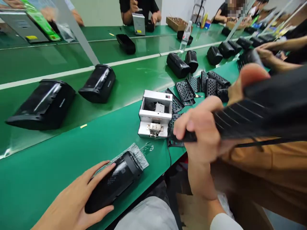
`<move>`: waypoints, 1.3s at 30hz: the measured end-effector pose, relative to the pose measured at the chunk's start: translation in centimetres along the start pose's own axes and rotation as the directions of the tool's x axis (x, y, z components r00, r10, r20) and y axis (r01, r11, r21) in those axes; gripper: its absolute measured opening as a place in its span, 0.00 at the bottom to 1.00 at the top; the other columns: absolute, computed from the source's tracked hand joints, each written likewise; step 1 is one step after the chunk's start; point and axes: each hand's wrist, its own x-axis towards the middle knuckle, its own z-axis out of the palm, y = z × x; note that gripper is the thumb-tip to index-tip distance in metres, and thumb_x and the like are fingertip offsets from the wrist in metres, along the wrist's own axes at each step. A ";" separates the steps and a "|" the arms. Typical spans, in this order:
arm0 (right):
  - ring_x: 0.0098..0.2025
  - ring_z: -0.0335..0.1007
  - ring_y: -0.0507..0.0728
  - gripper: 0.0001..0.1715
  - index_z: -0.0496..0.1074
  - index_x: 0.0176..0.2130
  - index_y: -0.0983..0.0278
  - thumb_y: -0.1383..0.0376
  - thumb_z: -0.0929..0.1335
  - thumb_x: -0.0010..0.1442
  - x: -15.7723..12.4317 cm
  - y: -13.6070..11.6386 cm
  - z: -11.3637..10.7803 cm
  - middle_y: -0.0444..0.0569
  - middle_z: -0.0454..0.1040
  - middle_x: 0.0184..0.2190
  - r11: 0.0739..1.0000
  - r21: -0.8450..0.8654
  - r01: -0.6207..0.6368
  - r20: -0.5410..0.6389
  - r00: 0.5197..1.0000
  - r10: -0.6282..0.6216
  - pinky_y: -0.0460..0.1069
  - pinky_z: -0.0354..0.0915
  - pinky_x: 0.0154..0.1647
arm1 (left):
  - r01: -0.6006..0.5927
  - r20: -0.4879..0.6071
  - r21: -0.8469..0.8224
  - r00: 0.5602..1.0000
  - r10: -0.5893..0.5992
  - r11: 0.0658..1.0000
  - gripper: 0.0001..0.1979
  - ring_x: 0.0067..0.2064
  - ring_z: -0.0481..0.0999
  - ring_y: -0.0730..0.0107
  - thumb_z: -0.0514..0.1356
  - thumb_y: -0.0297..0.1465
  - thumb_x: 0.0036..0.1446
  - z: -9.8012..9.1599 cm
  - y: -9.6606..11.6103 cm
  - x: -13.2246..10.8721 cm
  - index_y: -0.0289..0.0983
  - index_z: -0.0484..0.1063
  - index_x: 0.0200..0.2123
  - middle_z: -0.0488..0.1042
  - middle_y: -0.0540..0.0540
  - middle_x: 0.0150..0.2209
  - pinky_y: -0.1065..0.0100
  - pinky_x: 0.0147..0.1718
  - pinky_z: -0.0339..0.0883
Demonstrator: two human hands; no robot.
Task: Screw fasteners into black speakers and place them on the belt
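Note:
My left hand point(79, 195) lies over a black plastic speaker-like housing point(120, 179), fingers along its top and thumb at its near side. The housing has a dotted patch and rests on the green bench, with a strip of bubble wrap point(142, 157) beside and partly under it. At the right, my right hand point(203, 131) is closed around the end of a long black object with thin pale lines point(254, 115); motion blur hides its kind. Left of that hand stands a small white machine point(155, 115) with a metal fixture at its front.
Perforated black panels point(185, 91) lie behind the machine. Similar black housings point(98, 83) sit along the green conveyor point(134, 76). A water bottle point(185, 36) stands farther back. A co-worker point(140, 12) sits opposite; another's arms point(275, 52) reach in from the right.

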 end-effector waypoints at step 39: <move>0.14 0.58 0.50 0.09 0.77 0.51 0.45 0.61 0.76 0.75 -2.2 -1.1 10.5 0.34 0.68 0.25 0.952 0.305 0.035 0.435 0.884 -0.172 0.48 0.63 0.13 | -0.081 -0.479 0.280 0.852 0.212 0.957 0.25 0.72 0.77 0.58 0.52 0.32 0.80 4.5 6.5 -0.7 0.42 0.75 0.74 0.78 0.50 0.74 0.54 0.74 0.63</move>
